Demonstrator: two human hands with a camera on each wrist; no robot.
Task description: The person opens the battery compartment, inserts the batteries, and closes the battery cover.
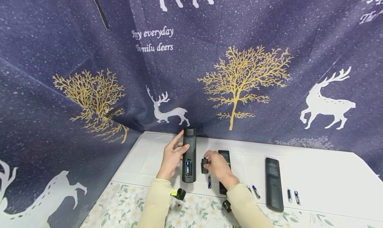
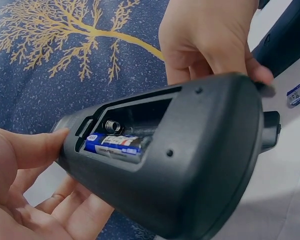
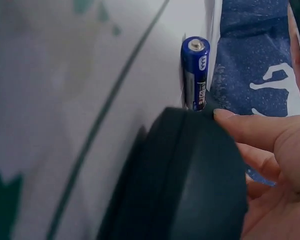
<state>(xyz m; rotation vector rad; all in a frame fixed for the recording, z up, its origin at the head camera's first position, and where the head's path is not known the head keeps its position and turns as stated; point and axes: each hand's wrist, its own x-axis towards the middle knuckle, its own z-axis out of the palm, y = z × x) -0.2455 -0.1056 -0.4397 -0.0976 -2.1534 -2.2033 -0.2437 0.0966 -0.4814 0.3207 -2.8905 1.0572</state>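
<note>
My left hand [image 1: 172, 156] grips a black remote control [image 1: 189, 143] with its back facing up, thumb on one edge and fingers at the other side. Its battery compartment [image 2: 145, 120] is uncovered; one blue AAA battery [image 2: 115, 144] lies inside, beside a vacant slot with a bare spring. Just to the right, my right hand [image 1: 218, 166] pinches a small black battery cover [image 1: 204, 166] between thumb and fingers. Near that cover, a loose blue battery [image 1: 209, 182] lies on the white table. A second black remote [image 1: 223, 153] is partly hidden beneath my right hand.
A third black remote [image 1: 273, 184] lies farther right on the white table [image 1: 245, 158], with a pair of batteries [image 1: 297, 198] beside it. Another pair of batteries [image 1: 255, 192] lies by my right forearm. A floral cloth [image 1: 119, 204] covers the near edge; a patterned dark-blue curtain [image 1: 185, 71] hangs behind.
</note>
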